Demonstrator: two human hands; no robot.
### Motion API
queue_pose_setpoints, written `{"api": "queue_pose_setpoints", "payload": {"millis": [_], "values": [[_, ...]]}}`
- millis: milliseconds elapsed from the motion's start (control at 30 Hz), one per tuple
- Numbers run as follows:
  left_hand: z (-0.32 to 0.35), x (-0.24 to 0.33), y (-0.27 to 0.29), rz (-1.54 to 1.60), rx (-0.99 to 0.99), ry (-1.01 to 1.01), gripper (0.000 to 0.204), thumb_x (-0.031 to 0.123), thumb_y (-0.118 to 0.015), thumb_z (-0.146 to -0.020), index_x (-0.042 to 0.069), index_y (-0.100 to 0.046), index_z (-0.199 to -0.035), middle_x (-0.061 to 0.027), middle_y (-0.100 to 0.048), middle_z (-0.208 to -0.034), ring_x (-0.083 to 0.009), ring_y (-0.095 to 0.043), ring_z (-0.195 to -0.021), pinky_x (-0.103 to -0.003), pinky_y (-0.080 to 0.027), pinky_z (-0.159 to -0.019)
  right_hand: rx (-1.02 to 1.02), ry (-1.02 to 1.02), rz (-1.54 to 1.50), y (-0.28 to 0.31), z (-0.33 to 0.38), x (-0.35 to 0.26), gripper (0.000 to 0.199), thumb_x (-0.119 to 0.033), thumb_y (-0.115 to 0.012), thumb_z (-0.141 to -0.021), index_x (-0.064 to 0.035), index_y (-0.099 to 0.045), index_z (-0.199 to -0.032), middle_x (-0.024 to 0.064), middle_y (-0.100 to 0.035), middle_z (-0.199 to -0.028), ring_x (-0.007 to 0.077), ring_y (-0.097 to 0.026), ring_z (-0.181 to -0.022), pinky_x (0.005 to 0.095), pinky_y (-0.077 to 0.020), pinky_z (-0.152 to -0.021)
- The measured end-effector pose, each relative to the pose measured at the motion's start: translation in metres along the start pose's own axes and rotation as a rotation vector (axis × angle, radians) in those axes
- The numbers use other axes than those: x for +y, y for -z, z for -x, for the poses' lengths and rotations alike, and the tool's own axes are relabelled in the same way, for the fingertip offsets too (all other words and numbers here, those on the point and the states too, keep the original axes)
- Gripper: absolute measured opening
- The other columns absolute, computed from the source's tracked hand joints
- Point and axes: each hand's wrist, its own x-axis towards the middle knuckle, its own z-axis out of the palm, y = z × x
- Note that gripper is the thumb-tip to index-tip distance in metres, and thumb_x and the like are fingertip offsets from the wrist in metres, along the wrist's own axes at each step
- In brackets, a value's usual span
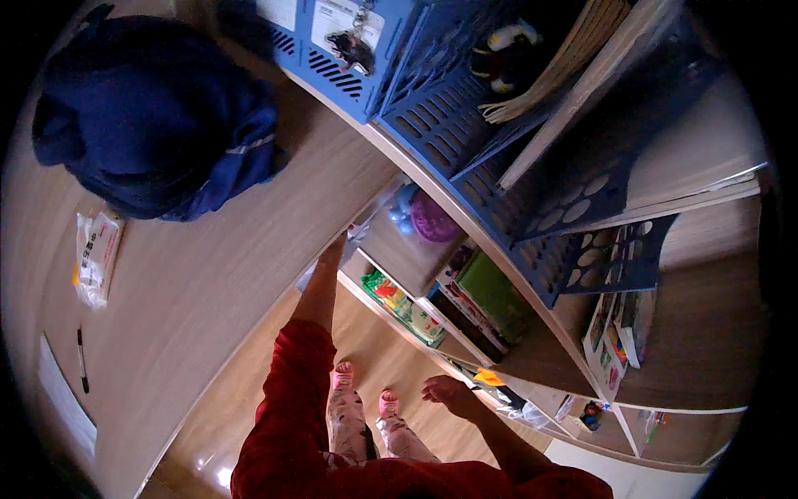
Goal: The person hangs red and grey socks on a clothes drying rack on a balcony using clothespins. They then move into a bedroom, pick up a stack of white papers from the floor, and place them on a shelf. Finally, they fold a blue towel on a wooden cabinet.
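Observation:
My left arm, in a red sleeve, reaches forward past the wooden desk [249, 241] toward the shelf compartment beside it. Only the wrist and a bit of my left hand [340, 241] show; its fingers are hidden at the desk edge. Closest to it are something whitish [357, 229] that I cannot make out, a blue rounded item [403, 209] and a purple round container [434, 218]. My right hand [450, 394] hangs over the floor near the lower shelves, fingers loosely bent and apart, with nothing seen in it.
Blue plastic file racks [432, 125] holding papers and a plush toy [507, 54] stand on the right-hand unit. Below are books [495, 291] and a green packet [407, 309]. The desk carries dark blue cloth [158, 116], a white packet [98, 258], a pen [82, 362] and paper [65, 399].

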Motion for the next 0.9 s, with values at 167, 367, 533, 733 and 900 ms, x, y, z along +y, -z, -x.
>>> {"api": "queue_pose_setpoints", "payload": {"millis": [167,367,533,733,900], "values": [[0.063,-0.003,0.000,-0.122,0.240,0.103,0.025,0.025,-0.052,-0.083,0.002,-0.061,-0.088,-0.0209,-0.061,-0.085,-0.0367,-0.058,-0.085,-0.045,-0.045,-0.072,-0.050,0.033,0.120,-0.009,0.011,0.017,0.034,-0.030,-0.047,-0.092,0.0000,-0.051,-0.108,0.0102,-0.060,-0.093,0.0179,-0.061,-0.083,0.0282,-0.0483,-0.074],[0.358,-0.067,0.045,-0.035,-0.682,0.478,0.018,0.020,-0.049,-0.084,0.004,-0.054,-0.078,-0.0091,-0.055,-0.075,-0.0206,-0.050,-0.060,-0.038,-0.042,-0.053,-0.248,-0.008,0.352,-0.033,0.037,0.015,0.028,-0.023,-0.053,-0.088,0.0002,-0.055,-0.104,0.0120,-0.058,-0.102,0.0203,-0.057,-0.096,0.0298,-0.0451,-0.085],[0.588,-0.047,0.131,-0.162,-0.695,0.910,0.023,0.024,-0.048,-0.084,0.002,-0.056,-0.081,-0.0124,-0.057,-0.074,-0.0239,-0.054,-0.063,-0.040,-0.043,-0.056,-0.401,0.209,0.713,-0.061,0.077,-0.018,0.031,-0.027,-0.051,-0.087,-0.0009,-0.056,-0.103,0.0159,-0.058,-0.102,0.0285,-0.055,-0.097,0.0344,-0.0452,-0.082],[0.673,0.042,0.195,-0.134,-0.385,0.974,0.030,0.028,-0.046,-0.084,0.000,-0.057,-0.084,-0.0164,-0.058,-0.072,-0.0279,-0.057,-0.066,-0.042,-0.045,-0.059,-0.609,0.298,0.908,-0.090,0.133,-0.026,0.032,-0.022,-0.054,-0.082,-0.0004,-0.055,-0.106,0.0194,-0.061,-0.094,0.0313,-0.060,-0.089,0.0358,-0.0473,-0.077],[0.717,0.102,0.228,-0.264,-0.259,0.881,0.037,0.031,-0.045,-0.084,-0.003,-0.058,-0.087,-0.0197,-0.060,-0.071,-0.0313,-0.060,-0.069,-0.044,-0.047,-0.062,-0.957,0.259,1.261,-0.133,0.175,-0.028,0.037,-0.025,-0.054,-0.085,-0.0010,-0.052,-0.112,0.0162,-0.060,-0.103,0.0228,-0.060,-0.094,0.0332,-0.0467,-0.083]]}}
